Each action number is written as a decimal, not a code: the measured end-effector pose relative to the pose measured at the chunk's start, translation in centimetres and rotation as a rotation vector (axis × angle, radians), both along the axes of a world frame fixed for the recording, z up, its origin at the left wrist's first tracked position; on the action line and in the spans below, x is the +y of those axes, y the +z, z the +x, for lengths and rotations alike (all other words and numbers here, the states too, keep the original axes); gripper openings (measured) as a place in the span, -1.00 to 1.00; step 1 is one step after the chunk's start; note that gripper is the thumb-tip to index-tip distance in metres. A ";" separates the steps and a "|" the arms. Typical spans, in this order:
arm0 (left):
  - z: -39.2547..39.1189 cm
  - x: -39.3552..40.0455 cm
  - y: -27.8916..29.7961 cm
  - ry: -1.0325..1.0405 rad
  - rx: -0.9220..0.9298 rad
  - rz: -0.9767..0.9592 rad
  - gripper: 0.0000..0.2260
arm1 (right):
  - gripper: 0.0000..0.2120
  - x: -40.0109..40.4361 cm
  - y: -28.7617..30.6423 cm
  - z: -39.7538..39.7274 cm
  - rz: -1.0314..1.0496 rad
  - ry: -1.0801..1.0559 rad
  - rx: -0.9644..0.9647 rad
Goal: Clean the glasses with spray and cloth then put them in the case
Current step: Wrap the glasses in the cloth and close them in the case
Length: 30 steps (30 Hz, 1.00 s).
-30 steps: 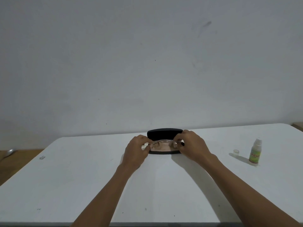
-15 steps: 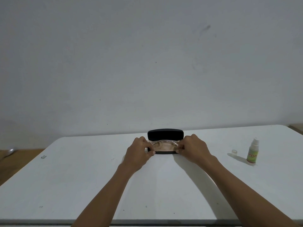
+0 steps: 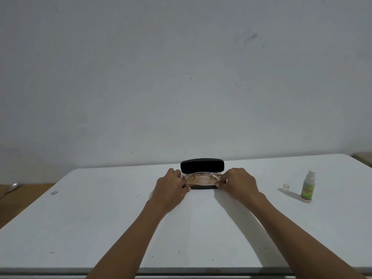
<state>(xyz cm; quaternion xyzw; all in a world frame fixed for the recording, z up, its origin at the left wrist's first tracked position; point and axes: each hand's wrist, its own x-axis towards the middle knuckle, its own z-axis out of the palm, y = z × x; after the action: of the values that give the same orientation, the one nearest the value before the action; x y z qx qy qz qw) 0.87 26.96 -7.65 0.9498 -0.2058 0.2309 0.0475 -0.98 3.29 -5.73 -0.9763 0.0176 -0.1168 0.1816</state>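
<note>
A black glasses case (image 3: 202,165) stands open at the far middle of the white table (image 3: 100,218), its lid upright. The thin-framed glasses (image 3: 201,174) lie inside it on a tan cloth or lining (image 3: 201,180). My left hand (image 3: 171,186) grips the case's left end and my right hand (image 3: 239,182) grips its right end, with both thumbs on the front edge. The fingers hide the ends of the glasses. A small white and green spray bottle (image 3: 308,187) stands uncapped to the right, apart from both hands.
The bottle's clear cap (image 3: 285,186) lies just left of the bottle. A small grey scrap (image 3: 54,192) sits near the table's left edge. A bare wall rises behind the table, and wooden floor shows at the left.
Both hands lowered the glasses from just above the case down into it. The hands then settled on the case's two ends.
</note>
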 end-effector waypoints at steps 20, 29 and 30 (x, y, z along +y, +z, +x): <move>3.6 -0.3 2.4 0.119 0.465 -1.030 -0.65 | -0.56 -0.6 1.8 3.2 0.678 -0.025 -0.036; 4.9 0.0 2.5 0.057 0.749 -1.152 -0.80 | -0.85 -1.6 0.3 4.8 0.865 0.049 0.043; 4.8 0.2 2.5 0.044 0.769 -1.162 -0.79 | -0.86 -1.8 0.3 4.7 0.873 0.060 0.053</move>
<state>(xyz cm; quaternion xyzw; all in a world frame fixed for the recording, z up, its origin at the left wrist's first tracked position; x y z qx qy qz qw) 5.71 27.17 -5.17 0.7889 0.0016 -0.0481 0.6127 3.76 1.53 -5.47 -0.8108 0.0414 -0.0681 0.5799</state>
